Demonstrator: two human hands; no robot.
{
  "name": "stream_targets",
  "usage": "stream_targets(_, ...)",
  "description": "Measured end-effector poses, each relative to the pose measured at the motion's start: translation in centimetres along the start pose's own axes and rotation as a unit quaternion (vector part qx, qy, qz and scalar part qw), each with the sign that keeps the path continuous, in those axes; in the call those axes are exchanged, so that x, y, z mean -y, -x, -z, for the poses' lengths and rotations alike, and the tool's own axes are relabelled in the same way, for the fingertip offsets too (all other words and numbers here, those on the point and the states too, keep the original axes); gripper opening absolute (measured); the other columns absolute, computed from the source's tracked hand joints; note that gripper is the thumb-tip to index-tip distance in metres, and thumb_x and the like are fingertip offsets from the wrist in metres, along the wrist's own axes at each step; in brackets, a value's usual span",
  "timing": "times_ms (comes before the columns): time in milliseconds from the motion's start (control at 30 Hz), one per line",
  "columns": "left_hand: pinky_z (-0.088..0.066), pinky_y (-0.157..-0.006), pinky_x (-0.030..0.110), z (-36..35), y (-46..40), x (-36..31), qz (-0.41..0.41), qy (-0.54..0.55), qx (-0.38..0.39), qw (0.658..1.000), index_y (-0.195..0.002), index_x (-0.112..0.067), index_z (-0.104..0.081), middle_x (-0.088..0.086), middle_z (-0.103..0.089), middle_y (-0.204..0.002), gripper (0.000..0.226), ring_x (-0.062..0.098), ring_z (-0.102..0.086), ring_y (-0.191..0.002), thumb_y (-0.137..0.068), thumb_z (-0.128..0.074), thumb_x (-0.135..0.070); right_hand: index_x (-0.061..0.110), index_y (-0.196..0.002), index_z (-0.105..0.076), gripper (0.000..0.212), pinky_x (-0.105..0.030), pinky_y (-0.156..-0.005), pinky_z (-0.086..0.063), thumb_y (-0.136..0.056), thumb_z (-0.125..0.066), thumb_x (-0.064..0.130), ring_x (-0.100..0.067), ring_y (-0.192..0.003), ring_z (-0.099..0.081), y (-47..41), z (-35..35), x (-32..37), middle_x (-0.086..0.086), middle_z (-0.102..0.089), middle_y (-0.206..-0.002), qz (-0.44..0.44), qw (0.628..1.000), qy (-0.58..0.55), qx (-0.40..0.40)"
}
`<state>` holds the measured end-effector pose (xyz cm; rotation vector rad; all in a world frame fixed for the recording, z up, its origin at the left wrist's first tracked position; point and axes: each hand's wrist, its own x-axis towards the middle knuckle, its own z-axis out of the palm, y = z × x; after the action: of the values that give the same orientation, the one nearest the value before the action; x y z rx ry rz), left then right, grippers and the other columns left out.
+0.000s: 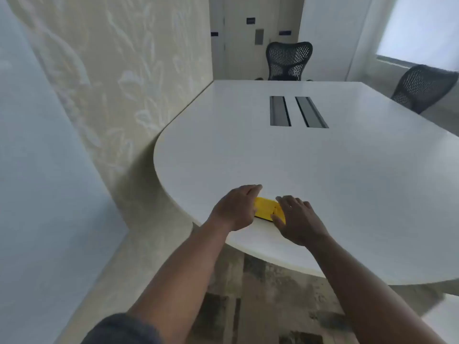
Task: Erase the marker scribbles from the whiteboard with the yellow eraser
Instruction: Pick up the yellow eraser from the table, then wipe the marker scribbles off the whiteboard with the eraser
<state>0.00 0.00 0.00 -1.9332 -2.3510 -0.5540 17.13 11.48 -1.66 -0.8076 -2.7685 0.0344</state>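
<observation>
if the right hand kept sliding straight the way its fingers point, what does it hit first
The right hand points up and slightly left, its thumb side touching the yellow eraser. Straight ahead looks like bare table, though depth is hard to judge.

Both bare forearms reach forward, hands close together: left hand (234, 209) curled with knuckles up, right hand (299, 219) flat-ish, fingers spread.

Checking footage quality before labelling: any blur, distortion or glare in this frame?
Head view: soft overall; wide-angle lens bends the table edge and walls; the window at upper right is blown out white; both hands and the yellow eraser are slightly smeared, with little shadow under them.
</observation>
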Motion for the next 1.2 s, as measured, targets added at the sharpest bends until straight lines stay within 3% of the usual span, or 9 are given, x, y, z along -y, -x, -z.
stream_targets(167, -0.029, -0.12, 0.04, -2.6, -2.0, 0.1, 0.022, -0.025, 0.083, 0.996, -0.158, -0.017, -0.019, 0.009, -0.032, -0.162, 0.074, 0.028, -0.031, -0.148, -0.095, -0.057, -0.032, 0.013, -0.144, -0.038, 0.06, -0.037, -0.105, -0.035, -0.096, -0.048, 0.047, -0.023, -0.124, -0.051, -0.4, -1.4, -1.6, -0.004, -0.052, -0.138, 0.019, 0.999, -0.027, 0.033)
stream_targets(367, -0.04, -0.11, 0.041, -1.8, -1.7, 0.2, 0.027, -0.049, 0.08, 0.995, -0.148, -0.012, -0.039, 0.01, -0.049, -0.149, 0.062, 0.03, -0.047, -0.135, -0.093, -0.062, -0.027, 0.013, -0.142, -0.039, 0.059, -0.037, -0.102, -0.039, -0.095, -0.053, 0.045, -0.025, -0.119, -0.053, -0.6, -0.9, -1.2, -0.005, -0.054, -0.133, 0.037, 0.998, -0.038, 0.031)
stream_targets(533, -0.045, -0.107, 0.042, 2.1, 0.3, 0.6, 0.03, -0.068, 0.026, 0.997, -0.144, -0.009, -0.044, 0.011, -0.053, -0.144, 0.062, 0.029, -0.05, -0.132, -0.089, -0.069, -0.02, 0.013, -0.138, -0.043, 0.06, -0.04, -0.098, -0.04, -0.091, -0.057, 0.049, -0.026, -0.11, -0.059, -1.2, 1.1, 2.0, -0.006, -0.059, -0.128, 0.064, 0.997, -0.038, -0.033)
stream_targets(767, -0.04, -0.114, 0.037, 12.7, 7.5, 1.5, 0.013, -0.178, -0.113, 0.977, -0.134, -0.002, -0.054, 0.014, -0.061, -0.133, 0.055, 0.03, -0.052, -0.132, -0.081, -0.067, -0.002, 0.012, -0.145, -0.034, 0.071, -0.042, -0.1, -0.039, -0.092, -0.054, 0.055, -0.026, -0.119, -0.055, -3.7, 7.7, 13.1, -0.006, -0.054, -0.136, 0.163, 0.975, -0.094, -0.117)
stream_targets(933, -0.047, -0.111, 0.042, 21.7, 15.7, 1.9, 0.034, -0.282, -0.229, 0.931, -0.128, 0.002, -0.061, 0.018, -0.067, -0.127, 0.054, 0.033, -0.06, -0.125, -0.074, -0.07, 0.001, 0.005, -0.147, -0.031, 0.073, -0.045, -0.1, -0.039, -0.093, -0.057, 0.047, -0.03, -0.123, -0.052, -2.9, 13.1, 23.2, -0.011, -0.051, -0.139, 0.235, 0.942, -0.138, -0.194)
stream_targets(1200, -0.044, -0.114, 0.043, 37.2, 32.8, -0.5, 0.098, -0.475, -0.326, 0.812, -0.13, -0.004, -0.062, 0.014, -0.061, -0.14, 0.047, 0.03, -0.054, -0.134, -0.083, -0.064, -0.006, 0.002, -0.141, -0.041, 0.063, -0.049, -0.095, -0.042, -0.093, -0.06, 0.039, -0.034, -0.12, -0.053, 3.7, 23.5, 41.2, -0.015, -0.053, -0.135, 0.329, 0.853, -0.261, -0.31)
